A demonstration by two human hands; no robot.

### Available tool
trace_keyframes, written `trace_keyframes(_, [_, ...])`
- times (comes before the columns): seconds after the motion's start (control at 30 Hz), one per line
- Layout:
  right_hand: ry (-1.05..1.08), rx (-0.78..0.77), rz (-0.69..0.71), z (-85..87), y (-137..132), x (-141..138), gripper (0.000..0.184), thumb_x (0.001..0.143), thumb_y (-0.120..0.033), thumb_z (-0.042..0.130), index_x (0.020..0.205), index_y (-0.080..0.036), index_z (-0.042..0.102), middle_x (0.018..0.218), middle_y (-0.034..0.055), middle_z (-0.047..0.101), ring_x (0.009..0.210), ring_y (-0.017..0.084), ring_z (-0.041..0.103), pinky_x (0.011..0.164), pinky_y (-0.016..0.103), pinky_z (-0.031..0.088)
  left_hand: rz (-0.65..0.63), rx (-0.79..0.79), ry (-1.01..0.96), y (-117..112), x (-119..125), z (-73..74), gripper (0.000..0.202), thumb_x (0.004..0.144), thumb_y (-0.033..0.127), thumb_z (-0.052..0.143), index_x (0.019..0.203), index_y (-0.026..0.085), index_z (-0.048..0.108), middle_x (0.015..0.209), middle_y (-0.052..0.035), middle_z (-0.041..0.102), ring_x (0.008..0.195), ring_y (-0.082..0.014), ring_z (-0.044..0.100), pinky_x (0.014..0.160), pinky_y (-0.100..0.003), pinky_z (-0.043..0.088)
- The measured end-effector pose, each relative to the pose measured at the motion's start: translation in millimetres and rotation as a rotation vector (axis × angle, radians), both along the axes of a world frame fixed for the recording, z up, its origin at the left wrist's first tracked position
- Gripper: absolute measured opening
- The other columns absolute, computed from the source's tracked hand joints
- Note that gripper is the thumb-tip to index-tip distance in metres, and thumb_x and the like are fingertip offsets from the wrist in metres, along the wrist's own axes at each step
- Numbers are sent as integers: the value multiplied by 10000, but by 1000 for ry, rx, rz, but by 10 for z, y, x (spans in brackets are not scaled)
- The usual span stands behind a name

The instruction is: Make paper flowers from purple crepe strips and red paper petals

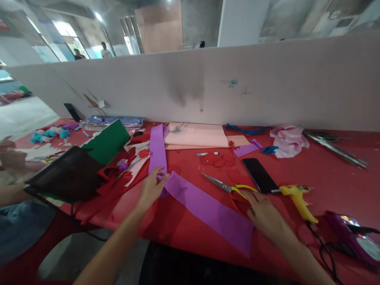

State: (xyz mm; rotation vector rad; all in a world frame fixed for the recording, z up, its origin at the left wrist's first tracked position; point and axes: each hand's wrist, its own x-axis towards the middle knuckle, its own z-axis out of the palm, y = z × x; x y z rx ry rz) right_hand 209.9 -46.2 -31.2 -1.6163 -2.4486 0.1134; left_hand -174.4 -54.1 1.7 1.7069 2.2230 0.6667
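My left hand (152,187) pinches the upper left corner of a purple crepe-paper-like strip (208,209), which slants down across the red table to its front edge. Beside that hand a second purple strip (157,148) lies upright in view, running toward the back. My right hand (265,211) has its fingers closed at the yellow handles of a pair of scissors (221,184). The scissor blades point left, slightly apart from the purple strip. Part of the handles is hidden under my fingers.
A black phone (260,175), a yellow glue gun (299,202) and a purple device (353,237) lie on the right. Pink sheets (196,135) and red scraps (218,159) sit behind. A dark bag (67,172) and green board (108,142) stand left, near another person's arm (12,194).
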Motion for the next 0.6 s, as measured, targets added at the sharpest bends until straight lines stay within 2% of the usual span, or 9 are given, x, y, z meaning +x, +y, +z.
trace_keyframes(0.1, [-15, -69, -19, 44, 30, 7, 585, 670, -46, 439, 1236, -116, 568, 1191, 153, 646, 1054, 278, 633, 904, 411, 515, 130, 67, 120, -158, -137, 16, 418, 887, 346, 461, 1248, 140, 512, 1210, -150, 593, 1066, -268, 582, 932, -405, 449])
trace_keyframes(0.17, [17, -110, -29, 85, 19, -12, 587, 656, -61, 458, 1226, -145, 571, 1175, 134, 664, 1016, 266, 658, 862, 386, 535, 199, 53, 190, -215, -205, -48, 454, 832, 302, 532, 1232, 86, 518, 1158, -198, 606, 1145, -350, 532, 975, -481, 402])
trace_keyframes(0.23, [88, -120, -11, 150, 14, -86, 588, 660, -66, 458, 1218, -208, 574, 1200, 87, 664, 1038, 240, 657, 876, 362, 528, 245, -25, 234, -238, -253, -150, 436, 855, 304, 494, 1219, 65, 504, 1136, -205, 618, 1124, -344, 556, 940, -444, 434])
trace_keyframes(0.3, [152, -123, -2, 251, 52, -251, 582, 673, -64, 454, 1217, -238, 568, 1231, 65, 651, 1087, 220, 636, 922, 356, 502, 267, -45, 145, -236, -307, -239, 401, 884, 285, 448, 1240, 101, 470, 1130, -168, 642, 1088, -303, 595, 904, -396, 461])
trace_keyframes(0.37, [171, -148, -12, 378, 155, -524, 566, 708, -60, 444, 1241, -223, 547, 1263, 78, 627, 1120, 214, 616, 929, 349, 493, 296, -48, 33, -230, -398, -258, 379, 896, 266, 426, 1254, 145, 449, 1126, -135, 661, 1042, -269, 631, 858, -358, 483])
trace_keyframes(0.43, [153, -166, -21, 496, 318, -887, 559, 726, -54, 457, 1269, -173, 524, 1254, 110, 623, 1139, 225, 603, 927, 346, 485, 356, -80, 24, -240, -534, -190, 366, 900, 262, 412, 1249, 165, 466, 1107, -134, 674, 975, -276, 655, 798, -364, 501])
trace_keyframes(0.5, [123, -162, -2, 565, 518, -1293, 483, 773, -88, 484, 1251, -144, 532, 1227, 131, 630, 1128, 242, 602, 927, 360, 475, 453, -71, 189, -275, -678, -71, 362, 889, 255, 414, 1233, 184, 505, 1075, -144, 679, 914, -315, 653, 738, -413, 507])
trace_keyframes(0.57, [110, -152, 6, 565, 724, -1686, 395, 815, -130, 495, 1205, -129, 558, 1153, 144, 653, 1047, 255, 631, 861, 362, 496, 548, 88, 457, -322, -756, 30, 411, 872, 267, 442, 1270, 181, 495, 1126, -173, 646, 969, -373, 608, 743, -491, 502])
trace_keyframes(0.6, [104, -143, 8, 543, 822, -1864, 364, 831, -126, 485, 1186, -120, 567, 1133, 152, 655, 1028, 256, 633, 850, 363, 494, 531, 182, 541, -346, -745, 53, 412, 878, 276, 437, 1273, 176, 503, 1148, -179, 634, 992, -383, 594, 768, -520, 499])
